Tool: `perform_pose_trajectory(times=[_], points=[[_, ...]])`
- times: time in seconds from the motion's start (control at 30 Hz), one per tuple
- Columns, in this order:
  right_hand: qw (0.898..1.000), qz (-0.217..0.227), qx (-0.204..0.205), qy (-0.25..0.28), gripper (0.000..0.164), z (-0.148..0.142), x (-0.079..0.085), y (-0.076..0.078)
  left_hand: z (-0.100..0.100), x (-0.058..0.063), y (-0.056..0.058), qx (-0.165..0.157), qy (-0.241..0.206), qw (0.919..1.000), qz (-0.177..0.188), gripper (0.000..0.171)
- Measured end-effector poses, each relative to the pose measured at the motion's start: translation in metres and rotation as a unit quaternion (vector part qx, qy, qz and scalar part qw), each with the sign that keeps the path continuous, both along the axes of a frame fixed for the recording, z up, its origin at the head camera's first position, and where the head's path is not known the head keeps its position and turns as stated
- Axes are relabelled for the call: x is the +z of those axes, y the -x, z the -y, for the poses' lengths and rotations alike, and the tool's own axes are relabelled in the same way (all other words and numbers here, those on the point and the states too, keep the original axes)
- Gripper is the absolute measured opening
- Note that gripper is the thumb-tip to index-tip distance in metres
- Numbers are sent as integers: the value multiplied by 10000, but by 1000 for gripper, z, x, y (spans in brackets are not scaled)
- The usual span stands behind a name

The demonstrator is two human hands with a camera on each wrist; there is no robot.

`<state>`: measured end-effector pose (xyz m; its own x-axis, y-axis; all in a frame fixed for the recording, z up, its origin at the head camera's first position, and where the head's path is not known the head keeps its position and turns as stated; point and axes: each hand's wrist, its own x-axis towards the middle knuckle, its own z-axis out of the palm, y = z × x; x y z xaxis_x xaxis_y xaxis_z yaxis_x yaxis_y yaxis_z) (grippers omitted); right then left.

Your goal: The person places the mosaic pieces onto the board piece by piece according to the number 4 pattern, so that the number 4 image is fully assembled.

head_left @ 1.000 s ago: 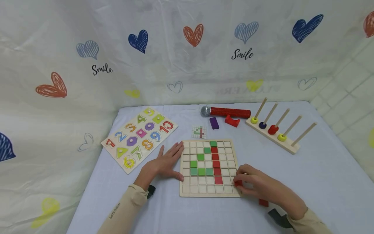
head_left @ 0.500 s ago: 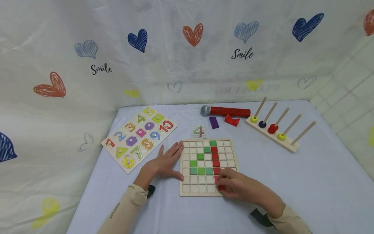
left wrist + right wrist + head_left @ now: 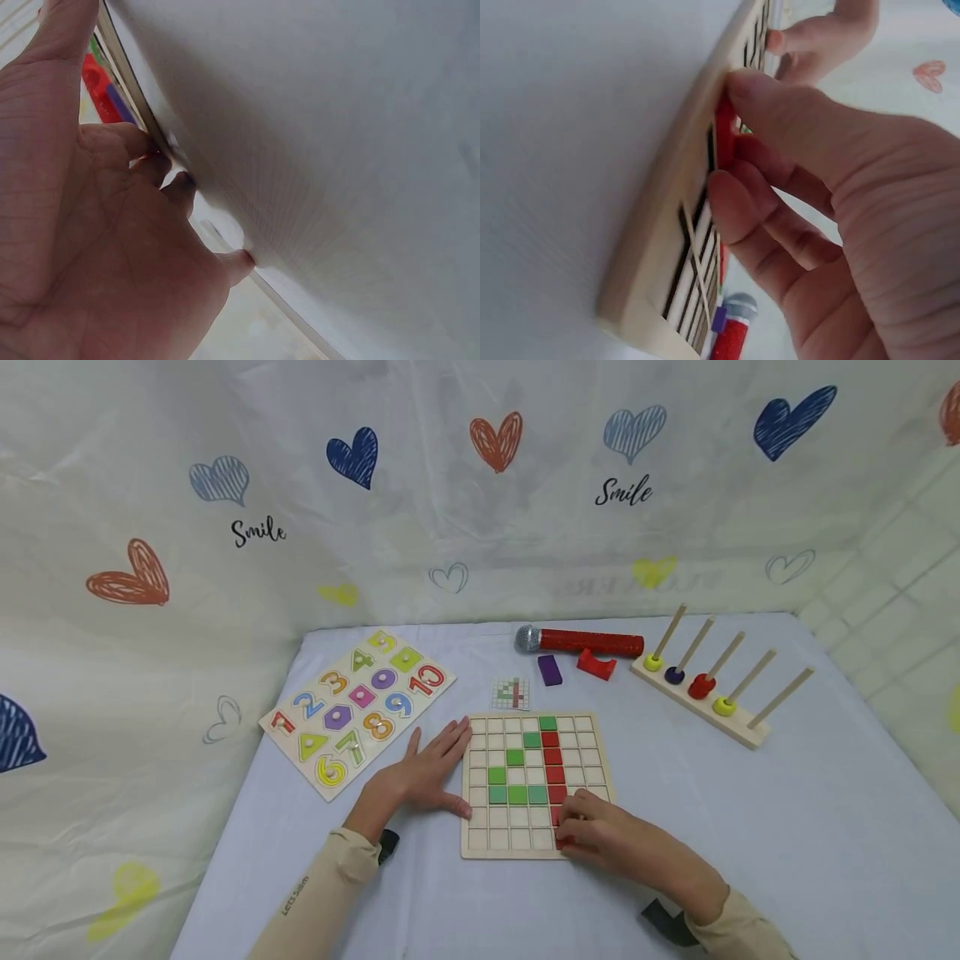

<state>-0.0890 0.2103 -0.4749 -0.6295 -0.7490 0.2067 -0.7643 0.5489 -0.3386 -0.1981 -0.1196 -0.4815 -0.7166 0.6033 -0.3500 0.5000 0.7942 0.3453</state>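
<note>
A wooden grid board point(image 3: 517, 853) lies on the white cloth, with green tiles point(image 3: 517, 795) in a slanting line and a row. Beside these, red tiles point(image 3: 554, 775) form a column. My left hand point(image 3: 423, 781) rests at the board's left edge, fingers extended and thumb spread. In the right wrist view, my right hand point(image 3: 630, 839) pinches a red square tile point(image 3: 725, 135) between thumb and fingers at the near edge of the grid. From the head, that tile shows at the bottom of the red column, mostly covered by the fingers.
A small pattern card point(image 3: 511, 693) lies behind the board. Left of it is a number puzzle point(image 3: 343, 760). A red microphone point(image 3: 588, 642), a purple block point(image 3: 550, 670), a red notched block point(image 3: 596, 664) and a peg stacker point(image 3: 738, 727) stand farther back.
My right hand has carried the red tile leftward from the board's right edge to the bottom of the red column, then lowered it there. My left hand has stayed in place.
</note>
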Motion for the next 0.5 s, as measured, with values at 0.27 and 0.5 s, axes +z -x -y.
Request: perform_pose_trajectory(times=[0.27, 0.5], points=[[9988, -167, 235, 404, 17, 5, -4, 1, 0, 1, 0, 7, -59, 10000, 1, 130], [9988, -120, 322, 360, 20, -1, 0, 3, 0, 0, 1, 8, -50, 10000, 18, 130]])
